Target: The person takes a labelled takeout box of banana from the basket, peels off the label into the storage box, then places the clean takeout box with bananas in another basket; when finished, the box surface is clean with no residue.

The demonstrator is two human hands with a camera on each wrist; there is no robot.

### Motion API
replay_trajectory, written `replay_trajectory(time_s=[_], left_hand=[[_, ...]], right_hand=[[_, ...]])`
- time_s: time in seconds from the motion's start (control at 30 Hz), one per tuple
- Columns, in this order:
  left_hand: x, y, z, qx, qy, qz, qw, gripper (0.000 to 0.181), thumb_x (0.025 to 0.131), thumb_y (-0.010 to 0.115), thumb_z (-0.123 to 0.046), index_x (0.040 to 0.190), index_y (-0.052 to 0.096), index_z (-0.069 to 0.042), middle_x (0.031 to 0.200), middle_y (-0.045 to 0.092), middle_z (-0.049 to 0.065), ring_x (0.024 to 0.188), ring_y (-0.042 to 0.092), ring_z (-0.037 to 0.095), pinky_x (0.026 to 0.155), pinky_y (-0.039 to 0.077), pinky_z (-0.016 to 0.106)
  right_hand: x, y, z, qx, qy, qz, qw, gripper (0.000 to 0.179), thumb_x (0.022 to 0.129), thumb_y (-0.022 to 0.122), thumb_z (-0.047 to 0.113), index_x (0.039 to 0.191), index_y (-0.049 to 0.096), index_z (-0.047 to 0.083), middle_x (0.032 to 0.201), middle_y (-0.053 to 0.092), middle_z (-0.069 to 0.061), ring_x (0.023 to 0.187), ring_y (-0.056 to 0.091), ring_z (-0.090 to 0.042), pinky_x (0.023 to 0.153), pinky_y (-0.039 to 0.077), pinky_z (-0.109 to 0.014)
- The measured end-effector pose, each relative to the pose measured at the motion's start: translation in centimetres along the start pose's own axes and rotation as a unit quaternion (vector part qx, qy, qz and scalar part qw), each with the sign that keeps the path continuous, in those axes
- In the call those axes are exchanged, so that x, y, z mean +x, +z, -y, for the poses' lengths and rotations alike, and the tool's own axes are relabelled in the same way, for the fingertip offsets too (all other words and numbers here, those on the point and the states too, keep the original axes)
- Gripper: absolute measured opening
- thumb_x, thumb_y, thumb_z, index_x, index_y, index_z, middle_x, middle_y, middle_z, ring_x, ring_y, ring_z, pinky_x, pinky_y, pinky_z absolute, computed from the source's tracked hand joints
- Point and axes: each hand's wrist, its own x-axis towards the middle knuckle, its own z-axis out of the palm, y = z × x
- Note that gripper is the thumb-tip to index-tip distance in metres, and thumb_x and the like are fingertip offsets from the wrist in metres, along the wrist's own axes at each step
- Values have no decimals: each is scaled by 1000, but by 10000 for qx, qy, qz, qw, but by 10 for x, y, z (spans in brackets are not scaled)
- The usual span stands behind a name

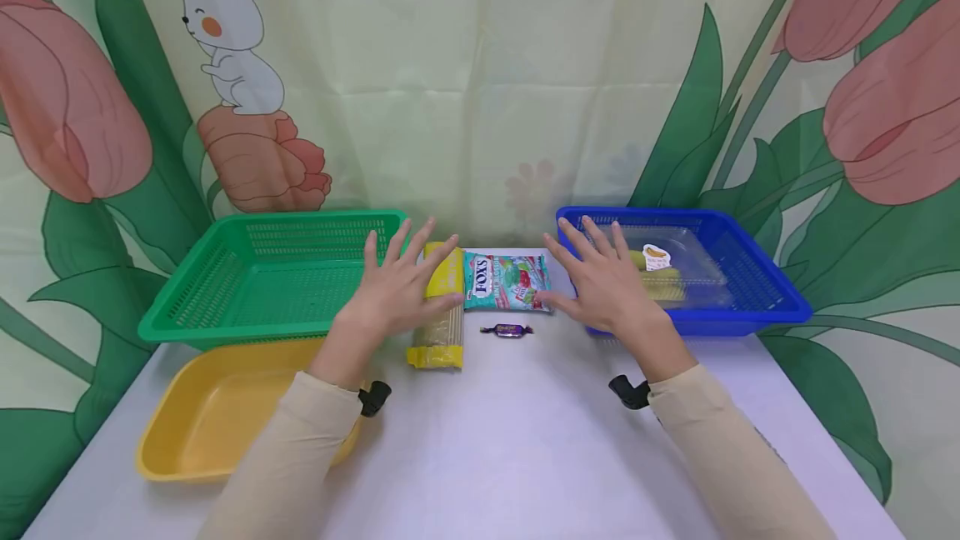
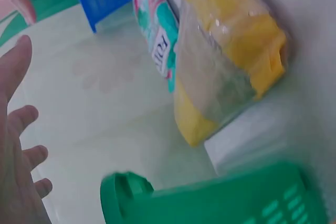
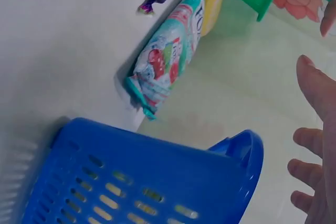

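Note:
My left hand (image 1: 397, 286) is held with fingers spread above the yellow-ended packet of dry noodles (image 1: 438, 332), holding nothing. My right hand (image 1: 603, 277) is likewise spread and bare, over the near left corner of the blue basket (image 1: 757, 319). Between the hands lies a teal FOX'S candy bag (image 1: 510, 280), with a small purple wrapped candy (image 1: 507, 330) in front of it. In the left wrist view the noodle packet (image 2: 226, 61) lies beside the candy bag (image 2: 157, 30). The right wrist view has the candy bag (image 3: 170, 56) beyond the blue basket's wall (image 3: 157, 156).
A green basket (image 1: 172, 319) stands at the back left, with a yellow basin (image 1: 202, 415) in front of it. Inside the blue basket is a clear plastic box (image 1: 697, 261) holding yellowish-green items. A printed curtain (image 1: 480, 90) hangs behind the white table (image 1: 517, 457).

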Motion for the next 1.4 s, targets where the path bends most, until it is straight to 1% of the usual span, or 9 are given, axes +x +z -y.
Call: replay_trajectory(time_s=[0.2, 0.37, 0.47, 0.73, 0.83, 1.0, 1.17, 1.3, 1.4], left_hand=[[7, 9, -12, -113, 67, 76, 9999, 87, 95, 50, -73, 166, 13, -38, 174, 0, 3, 159, -4, 37, 119, -6, 71], [15, 12, -21, -423, 403, 138, 9982, 85, 97, 53, -67, 166, 16, -33, 174, 9, 7, 159, 9, 36, 124, 4, 65], [22, 12, -28, -688, 597, 213, 9956, 84, 98, 52, -67, 166, 17, -31, 173, 10, 8, 158, 12, 36, 125, 8, 60], [33, 20, -48, -774, 924, 262, 9924, 84, 98, 52, -67, 166, 19, -31, 174, 4, 9, 159, 7, 36, 126, 13, 57], [38, 24, -57, -780, 1027, 339, 9911, 83, 99, 51, -67, 166, 19, -31, 174, 2, 8, 159, 6, 36, 126, 10, 58], [45, 33, -69, -902, 991, 435, 9900, 82, 97, 50, -70, 165, 19, -35, 174, 1, 4, 159, 3, 33, 123, 0, 67], [52, 44, -78, -1057, 920, 563, 9885, 83, 96, 49, -72, 165, 17, -39, 174, 1, 1, 159, 5, 31, 121, 3, 70], [59, 52, -84, -1168, 969, 641, 9863, 82, 97, 46, -73, 165, 16, -38, 174, 3, 1, 159, 9, 32, 121, 7, 70], [64, 56, -87, -1263, 968, 620, 9853, 82, 97, 46, -72, 165, 16, -37, 174, 7, 2, 158, 13, 32, 121, 9, 71]], right_hand=[[-6, 5, -15, -82, 106, -23, 9999, 90, 93, 56, 72, 163, 31, 22, 171, 21, -11, 158, 11, -39, 124, 3, -65], [-11, 7, -29, 9, 326, -156, 9993, 86, 94, 57, 69, 161, 36, 20, 168, 27, -13, 157, 14, -40, 124, 6, -65], [-15, 6, -38, 105, 470, -222, 9986, 82, 96, 57, 66, 160, 39, 18, 167, 30, -15, 156, 16, -41, 124, 7, -65], [-25, 7, -56, 305, 647, -272, 9971, 78, 98, 57, 62, 158, 41, 16, 166, 31, -16, 156, 17, -42, 124, 9, -65], [-27, 7, -64, 272, 791, -271, 9961, 76, 99, 57, 60, 158, 41, 15, 165, 31, -17, 155, 18, -43, 123, 10, -66], [-33, 7, -78, 225, 1041, -117, 9942, 76, 101, 52, 61, 159, 39, 13, 165, 30, -19, 154, 18, -44, 122, 11, -67], [-36, 10, -91, 338, 1115, 15, 9932, 79, 101, 50, 63, 159, 38, 11, 164, 31, -21, 153, 20, -47, 120, 14, -69], [-36, 13, -102, 821, 1234, -10, 9890, 79, 102, 49, 61, 159, 37, 8, 163, 32, -24, 151, 22, -50, 118, 17, -71], [-39, 17, -112, 1292, 1402, -85, 9816, 78, 103, 46, 60, 159, 36, 8, 162, 32, -25, 149, 22, -52, 115, 19, -74]])
